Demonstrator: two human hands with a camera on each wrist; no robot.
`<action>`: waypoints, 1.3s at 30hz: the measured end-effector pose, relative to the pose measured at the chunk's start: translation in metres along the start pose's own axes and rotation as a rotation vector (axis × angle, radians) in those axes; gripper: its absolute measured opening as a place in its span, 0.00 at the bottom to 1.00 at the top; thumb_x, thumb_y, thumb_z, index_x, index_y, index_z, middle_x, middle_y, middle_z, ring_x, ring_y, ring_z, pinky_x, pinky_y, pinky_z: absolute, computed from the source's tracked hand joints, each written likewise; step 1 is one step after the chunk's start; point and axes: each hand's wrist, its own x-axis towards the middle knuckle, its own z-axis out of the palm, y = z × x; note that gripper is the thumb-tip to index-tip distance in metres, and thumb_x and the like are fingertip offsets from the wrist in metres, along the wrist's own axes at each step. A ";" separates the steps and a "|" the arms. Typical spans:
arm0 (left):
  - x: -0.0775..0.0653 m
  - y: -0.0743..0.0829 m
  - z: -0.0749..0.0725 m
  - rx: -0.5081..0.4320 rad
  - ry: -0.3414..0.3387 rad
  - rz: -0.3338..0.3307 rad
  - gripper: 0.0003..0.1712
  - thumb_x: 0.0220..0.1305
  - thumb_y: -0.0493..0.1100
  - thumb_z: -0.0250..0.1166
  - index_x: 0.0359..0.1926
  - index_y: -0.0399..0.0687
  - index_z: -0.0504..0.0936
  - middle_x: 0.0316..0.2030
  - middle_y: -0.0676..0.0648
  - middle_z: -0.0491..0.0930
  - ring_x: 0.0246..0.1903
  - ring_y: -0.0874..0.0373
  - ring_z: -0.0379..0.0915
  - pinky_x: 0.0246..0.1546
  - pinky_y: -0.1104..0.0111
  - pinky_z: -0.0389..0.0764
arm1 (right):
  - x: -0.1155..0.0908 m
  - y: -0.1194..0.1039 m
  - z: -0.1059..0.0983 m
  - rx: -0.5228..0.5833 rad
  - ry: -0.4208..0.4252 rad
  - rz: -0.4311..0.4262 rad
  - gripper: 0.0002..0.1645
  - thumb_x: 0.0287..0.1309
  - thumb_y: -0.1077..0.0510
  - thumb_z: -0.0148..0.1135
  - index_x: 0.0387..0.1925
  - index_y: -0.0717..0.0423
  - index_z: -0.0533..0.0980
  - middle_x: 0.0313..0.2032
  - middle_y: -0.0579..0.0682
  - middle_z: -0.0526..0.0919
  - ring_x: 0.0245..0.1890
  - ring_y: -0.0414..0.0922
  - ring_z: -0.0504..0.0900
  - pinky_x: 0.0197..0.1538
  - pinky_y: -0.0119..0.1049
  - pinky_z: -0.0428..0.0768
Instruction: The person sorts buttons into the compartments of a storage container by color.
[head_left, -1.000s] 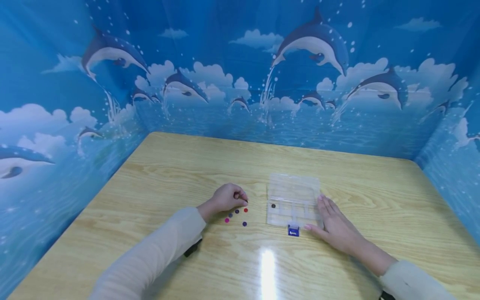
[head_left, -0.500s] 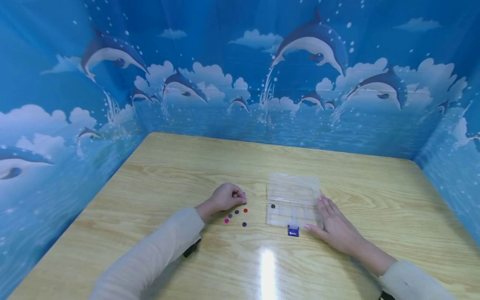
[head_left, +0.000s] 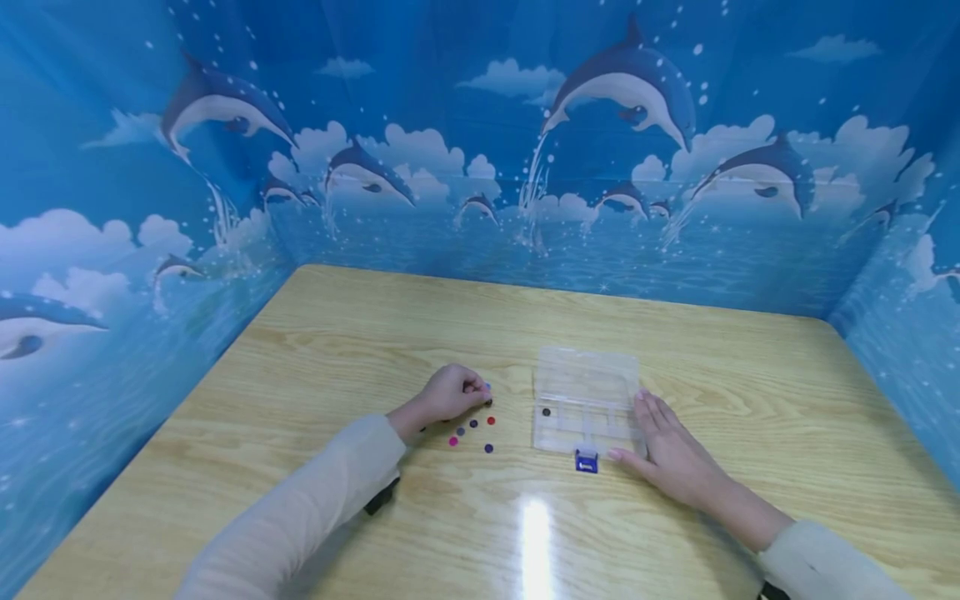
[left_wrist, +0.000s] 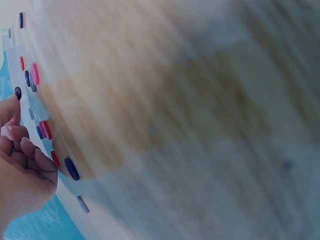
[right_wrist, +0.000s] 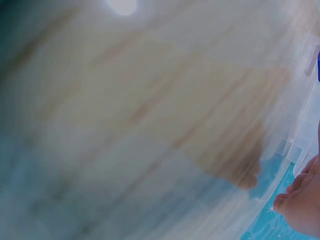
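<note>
My left hand (head_left: 452, 392) pinches a dark round button (left_wrist: 18, 93) between thumb and fingertip, low over the table; the other fingers curl in. Loose buttons lie around this hand: a red button (head_left: 491, 421), a pink button (head_left: 453, 442) and a dark blue button (head_left: 489, 448), with several more in the left wrist view, partly hidden from above. My right hand (head_left: 673, 454) rests with fairly straight fingers along the right side of a clear plastic compartment box (head_left: 570, 440). The box's lid (head_left: 587, 372) lies folded back. One dark brown button (head_left: 546, 412) sits in its left rear compartment.
A blue clasp (head_left: 587, 462) sticks out from the box's front edge. The wood-grain table (head_left: 375, 325) ends at a dolphin-print cloth (head_left: 450, 150) behind and at both sides. A light reflection shines on the tabletop in front of the box.
My left hand has shifted slightly left, and the dark button at its fingertips shows more clearly. A blue button behind the fingers has come into view. The right hand and box stay still.
</note>
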 end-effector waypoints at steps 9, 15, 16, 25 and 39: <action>-0.002 0.001 0.000 -0.016 0.014 -0.002 0.06 0.56 0.42 0.66 0.28 0.44 0.83 0.15 0.54 0.69 0.17 0.64 0.59 0.21 0.78 0.62 | 0.000 0.000 -0.001 0.000 -0.003 -0.008 0.55 0.58 0.35 0.53 0.65 0.77 0.48 0.67 0.74 0.49 0.67 0.68 0.50 0.66 0.59 0.54; -0.001 0.002 0.000 -0.042 0.017 -0.020 0.06 0.57 0.42 0.65 0.27 0.44 0.83 0.14 0.54 0.68 0.16 0.65 0.60 0.20 0.78 0.63 | 0.000 -0.001 -0.001 -0.001 -0.001 -0.008 0.55 0.58 0.35 0.53 0.65 0.77 0.48 0.67 0.74 0.49 0.67 0.68 0.50 0.66 0.59 0.54; -0.001 0.002 0.000 -0.048 0.017 -0.024 0.06 0.57 0.42 0.65 0.27 0.44 0.83 0.13 0.54 0.68 0.16 0.65 0.60 0.20 0.78 0.63 | 0.000 -0.001 -0.002 0.002 -0.001 -0.007 0.55 0.58 0.35 0.53 0.65 0.77 0.48 0.67 0.74 0.49 0.67 0.68 0.50 0.66 0.59 0.54; -0.003 0.006 -0.001 -0.083 0.001 -0.056 0.05 0.57 0.41 0.65 0.29 0.44 0.83 0.16 0.53 0.71 0.16 0.65 0.60 0.18 0.78 0.63 | 0.000 0.000 -0.001 0.003 0.001 -0.010 0.55 0.58 0.35 0.53 0.65 0.77 0.49 0.67 0.74 0.49 0.67 0.67 0.50 0.66 0.58 0.54; -0.001 0.014 0.001 -0.120 -0.023 -0.020 0.06 0.59 0.40 0.63 0.33 0.43 0.84 0.13 0.54 0.68 0.12 0.66 0.57 0.14 0.78 0.59 | 0.000 0.001 0.000 0.005 0.004 -0.017 0.55 0.58 0.36 0.54 0.65 0.77 0.48 0.67 0.74 0.49 0.67 0.68 0.50 0.66 0.59 0.54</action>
